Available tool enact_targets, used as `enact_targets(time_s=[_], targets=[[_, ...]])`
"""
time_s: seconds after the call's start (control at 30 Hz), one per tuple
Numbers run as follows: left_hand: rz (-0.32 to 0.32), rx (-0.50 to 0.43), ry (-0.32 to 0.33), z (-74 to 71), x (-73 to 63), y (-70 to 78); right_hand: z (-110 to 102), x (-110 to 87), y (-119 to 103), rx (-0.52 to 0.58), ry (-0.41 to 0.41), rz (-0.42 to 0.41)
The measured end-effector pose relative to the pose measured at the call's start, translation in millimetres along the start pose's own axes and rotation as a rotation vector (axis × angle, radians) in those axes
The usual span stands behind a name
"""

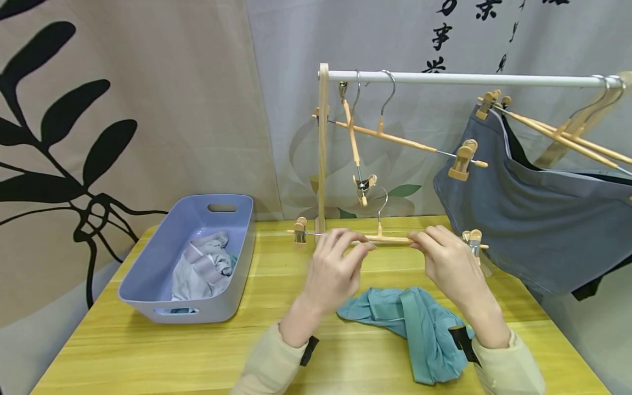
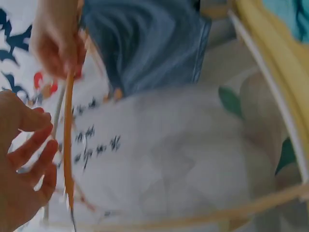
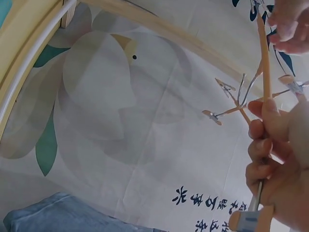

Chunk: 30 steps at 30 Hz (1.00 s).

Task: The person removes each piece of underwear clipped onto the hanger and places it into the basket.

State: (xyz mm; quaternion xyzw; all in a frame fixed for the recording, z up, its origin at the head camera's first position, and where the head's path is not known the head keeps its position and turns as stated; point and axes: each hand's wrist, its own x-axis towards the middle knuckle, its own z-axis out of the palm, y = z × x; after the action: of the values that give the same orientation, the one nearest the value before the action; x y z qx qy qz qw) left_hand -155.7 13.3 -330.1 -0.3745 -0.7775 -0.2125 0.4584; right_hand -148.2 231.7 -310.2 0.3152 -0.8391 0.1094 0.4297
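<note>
My right hand (image 1: 451, 269) pinches the wooden bar of a clip hanger (image 1: 387, 239), which is held level above the table. In the right wrist view its fingers (image 3: 260, 145) curl round the bar near a clip (image 3: 251, 220). My left hand (image 1: 338, 269) is beside the bar's left half; the left wrist view shows its fingers (image 2: 36, 150) loosely bent and apart from the wood. One clip (image 1: 300, 230) sits at the hanger's left end, and the metal hook points up. Below the hands a crumpled teal garment (image 1: 429, 329) lies on the table.
A blue basket (image 1: 237, 296) with a pale grey garment (image 1: 202, 266) inside stands at the left. Behind the hands is a rack with a white rail (image 1: 474, 80). Bare clip hangers (image 1: 410, 142) hang from it, and blue-grey shorts (image 1: 533, 214) hang at right.
</note>
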Motion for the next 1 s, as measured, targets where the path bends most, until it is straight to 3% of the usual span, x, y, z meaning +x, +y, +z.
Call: enact_targets(time_s=[0.07, 0.17, 0.37, 0.5, 0.63, 0.77, 0.9, 1.0], targets=[[0.023, -0.016, -0.070, 9.9, -2.7, 10.1, 0, -0.5, 2, -0.008, 0.019, 0.006], [-0.009, -0.034, -0.308, 31.2, -10.2, 27.7, -1, -1.3, 5, -0.018, 0.040, 0.012], [-0.227, -0.067, -0.925, 85.2, -22.9, 64.6, -1, -3.6, 8, -0.024, 0.031, 0.026], [-0.342, -0.013, -1.191, 118.1, -27.8, 83.1, -1, -5.4, 9, -0.034, 0.022, 0.036], [-0.413, 0.107, -1.330, 140.8, -33.4, 95.2, -1, -6.7, 10, -0.040, 0.020, 0.041], [-0.397, 0.221, -1.397, 151.8, -34.8, 101.6, -2, -7.7, 12, -0.044, 0.026, 0.049], [-0.353, 0.240, -1.403, 150.8, -33.1, 101.0, -3, -8.5, 13, -0.044, 0.028, 0.055], [-0.294, 0.174, -1.356, 144.0, -35.8, 90.6, -3, -8.8, 14, -0.044, 0.025, 0.061]])
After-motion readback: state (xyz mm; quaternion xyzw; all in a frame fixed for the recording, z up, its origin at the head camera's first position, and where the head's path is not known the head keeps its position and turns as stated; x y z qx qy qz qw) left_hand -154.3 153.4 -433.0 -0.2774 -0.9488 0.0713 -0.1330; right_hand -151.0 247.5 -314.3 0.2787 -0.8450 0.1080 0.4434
